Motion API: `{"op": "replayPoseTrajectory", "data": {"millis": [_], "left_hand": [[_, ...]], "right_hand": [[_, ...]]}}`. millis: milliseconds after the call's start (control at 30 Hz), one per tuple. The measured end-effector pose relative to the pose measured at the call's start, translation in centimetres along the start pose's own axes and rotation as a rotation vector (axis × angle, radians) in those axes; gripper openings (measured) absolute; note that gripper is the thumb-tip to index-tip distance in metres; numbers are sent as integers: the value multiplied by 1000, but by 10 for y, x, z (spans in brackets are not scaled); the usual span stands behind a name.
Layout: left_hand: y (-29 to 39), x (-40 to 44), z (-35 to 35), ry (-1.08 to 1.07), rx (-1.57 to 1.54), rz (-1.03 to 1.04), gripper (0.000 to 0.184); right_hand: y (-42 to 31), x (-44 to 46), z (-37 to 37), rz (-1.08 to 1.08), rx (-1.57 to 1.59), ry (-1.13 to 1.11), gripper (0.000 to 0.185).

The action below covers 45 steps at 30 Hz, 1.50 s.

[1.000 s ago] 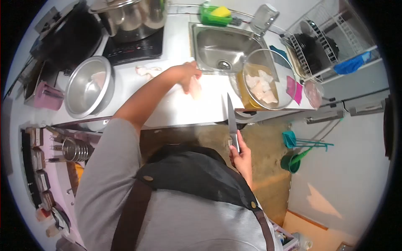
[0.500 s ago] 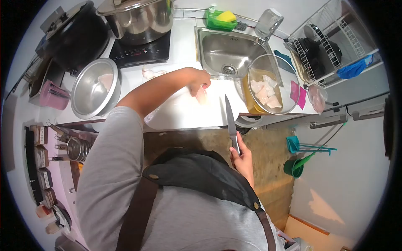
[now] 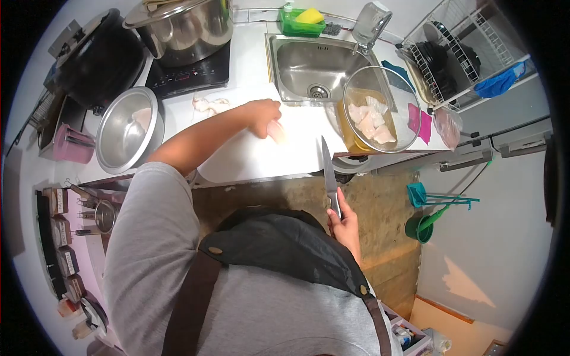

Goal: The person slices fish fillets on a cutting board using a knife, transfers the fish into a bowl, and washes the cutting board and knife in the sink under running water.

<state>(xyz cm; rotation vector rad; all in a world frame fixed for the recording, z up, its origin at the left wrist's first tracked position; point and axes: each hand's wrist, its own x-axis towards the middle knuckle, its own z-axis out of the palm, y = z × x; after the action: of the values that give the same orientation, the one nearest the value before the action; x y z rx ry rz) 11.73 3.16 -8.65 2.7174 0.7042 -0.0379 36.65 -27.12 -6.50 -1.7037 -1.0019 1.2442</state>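
My left hand (image 3: 261, 117) is closed on a pale piece of meat (image 3: 276, 132) over the white cutting board (image 3: 237, 157). Down at the counter's front edge, my right hand (image 3: 344, 222) grips a knife (image 3: 329, 172) by its handle, blade pointing away from me. Whitish scraps (image 3: 209, 105) lie at the board's back left. Several cut pale pieces (image 3: 371, 121) sit in a clear-rimmed bowl (image 3: 345, 133) right of the board. The steel bowl (image 3: 122, 133) on the left holds one pale piece (image 3: 142, 117).
A steel sink (image 3: 297, 65) lies behind the board. Left of it are an induction cooker (image 3: 190, 74) under a steel pot (image 3: 187, 32), and a black pot (image 3: 98, 65). A dish rack (image 3: 469, 53) stands at the right; a pink jug (image 3: 74, 145) is far left.
The camera view has shifted slightly. My left hand stays closed on the meat, turned a little differently at the wrist. My right hand and the knife have hardly moved.
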Motion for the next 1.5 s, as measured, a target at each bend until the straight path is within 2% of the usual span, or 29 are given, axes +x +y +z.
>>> {"op": "replayPoseTrajectory", "data": {"millis": [67, 133, 167, 233, 367, 433, 500, 533, 600, 633, 700, 733, 800, 933, 1000, 1100, 1167, 1300, 1367, 1400, 1467, 1500], "left_hand": [[9, -4, 2, 68, 51, 3, 41], [23, -8, -9, -68, 50, -168, 41], [30, -9, -16, -69, 48, -167, 41], [43, -10, -27, -29, -112, -288, 40], [28, -10, -11, 126, -277, -314, 42], [25, -38, 0, -207, -61, -472, 38], [26, -86, 6, 170, -373, -642, 28], [27, -101, 11, 166, -376, -645, 28], [31, -118, 20, 412, -627, -762, 28], [39, -118, 27, 409, -632, -764, 28], [56, -106, 42, 843, -550, -595, 25], [62, -97, 45, 845, -555, -599, 25], [70, -79, 50, 1003, -393, -435, 26], [69, -60, 59, 1006, -420, -440, 29], [65, -57, 63, 908, -392, -480, 29], [64, -56, 68, 951, -420, -452, 29], [65, -57, 67, 950, -435, -442, 29], [62, -59, 69, 952, -467, -424, 27], [62, -59, 69, 967, -467, -398, 27], [62, -60, 69, 981, -466, -374, 27], [60, -61, 65, 949, -481, -378, 27], [61, -60, 64, 928, -494, -385, 27]], "right_hand": [[-8, -1, 1, 13, -3, 0, 61], [-10, 0, -1, 28, -6, 1, 61], [-10, 2, -1, 38, -4, -5, 61], [-9, 4, -1, 54, -1, -10, 61], [0, 17, -1, -35, -93, -51, 60], [-5, 22, 5, -82, -165, -89, 61], [-22, 29, 19, 25, 53, -193, 59], [-22, 37, 25, 30, 53, -196, 59], [-16, 56, 36, -62, -58, -322, 57], [-13, 65, 44, -107, -144, -321, 52], [-14, 81, 56, -100, -163, -335, 50], [-17, 87, 62, -98, -178, -349, 48], [-23, 91, 69, -135, -238, -303, 45], [-32, 93, 75, -138, -225, -252, 41], [-35, 94, 74, -129, -252, -242, 40], [-37, 101, 75, -131, -419, -212, 44], [-43, 105, 82, -269, -533, -181, 45], [-43, 101, 83, -314, -665, -151, 43], [-23, 95, 76, -647, -582, -79, 42], [-32, 95, 80, -645, -580, -76, 42], [-54, 91, 93, -425, -720, -125, 42], [-53, 93, 100, -414, -722, -124, 42]]}}
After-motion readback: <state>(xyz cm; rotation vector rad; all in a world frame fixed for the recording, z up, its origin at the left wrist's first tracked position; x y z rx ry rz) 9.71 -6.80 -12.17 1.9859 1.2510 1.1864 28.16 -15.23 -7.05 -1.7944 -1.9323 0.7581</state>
